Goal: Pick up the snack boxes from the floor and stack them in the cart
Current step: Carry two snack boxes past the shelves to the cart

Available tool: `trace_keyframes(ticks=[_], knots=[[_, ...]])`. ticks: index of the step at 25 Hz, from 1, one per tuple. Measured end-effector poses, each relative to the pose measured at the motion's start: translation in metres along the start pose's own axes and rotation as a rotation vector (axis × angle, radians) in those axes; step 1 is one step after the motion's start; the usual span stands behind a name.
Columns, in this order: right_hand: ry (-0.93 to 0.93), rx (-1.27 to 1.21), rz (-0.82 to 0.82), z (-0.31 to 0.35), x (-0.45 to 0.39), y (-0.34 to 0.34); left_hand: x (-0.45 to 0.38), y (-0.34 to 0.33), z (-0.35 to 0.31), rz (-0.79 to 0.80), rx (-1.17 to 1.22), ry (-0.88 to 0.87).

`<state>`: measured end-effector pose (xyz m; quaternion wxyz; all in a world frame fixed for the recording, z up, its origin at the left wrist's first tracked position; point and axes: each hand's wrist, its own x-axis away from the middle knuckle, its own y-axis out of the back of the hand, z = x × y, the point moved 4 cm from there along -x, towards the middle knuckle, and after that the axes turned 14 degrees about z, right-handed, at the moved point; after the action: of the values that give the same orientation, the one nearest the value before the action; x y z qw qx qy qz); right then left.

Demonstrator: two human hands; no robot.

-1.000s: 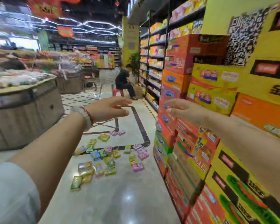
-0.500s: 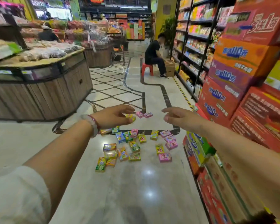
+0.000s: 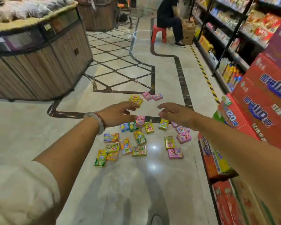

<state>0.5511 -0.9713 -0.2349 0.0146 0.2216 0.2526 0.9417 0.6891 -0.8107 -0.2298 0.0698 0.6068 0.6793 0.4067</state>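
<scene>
Left to right: my left hand (image 3: 118, 115) and right hand (image 3: 177, 116), both grips loosely spread and empty, hover above the snack boxes (image 3: 139, 140) scattered on the floor (image 3: 39, 130), which lie just below-forward, about equally near both.

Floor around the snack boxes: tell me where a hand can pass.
Bare floor lies nearer than the snack boxes, and left of them towards the wooden bin. A narrow gap runs between the two clusters. Crowded beside the stacked cartons.

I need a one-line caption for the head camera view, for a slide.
Both empty hands, left and right, reach toward snack boxes scattered on the shop floor.
</scene>
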Motion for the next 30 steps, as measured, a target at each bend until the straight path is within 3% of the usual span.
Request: trace_keyframes(ticks=[9, 14, 20, 26, 30], knots=[[-0.117, -0.025, 0.126, -0.080, -0.220, 0.042, -0.172, 0.031, 0.129, 0.034, 0.132, 0.068], [-0.147, -0.053, 0.100, -0.153, -0.335, 0.038, -0.270, 0.019, 0.214, 0.047, 0.219, 0.108], [-0.244, -0.089, 0.119, -0.321, -0.470, -0.044, -0.395, -0.094, 0.364, 0.095, 0.226, 0.223], [-0.256, -0.051, 0.098, -0.501, -0.589, -0.125, -0.509, -0.217, 0.514, 0.148, 0.097, 0.265], [-0.261, 0.030, 0.043, -0.586, -0.655, -0.159, -0.566, -0.284, 0.580, 0.248, -0.019, 0.251]])
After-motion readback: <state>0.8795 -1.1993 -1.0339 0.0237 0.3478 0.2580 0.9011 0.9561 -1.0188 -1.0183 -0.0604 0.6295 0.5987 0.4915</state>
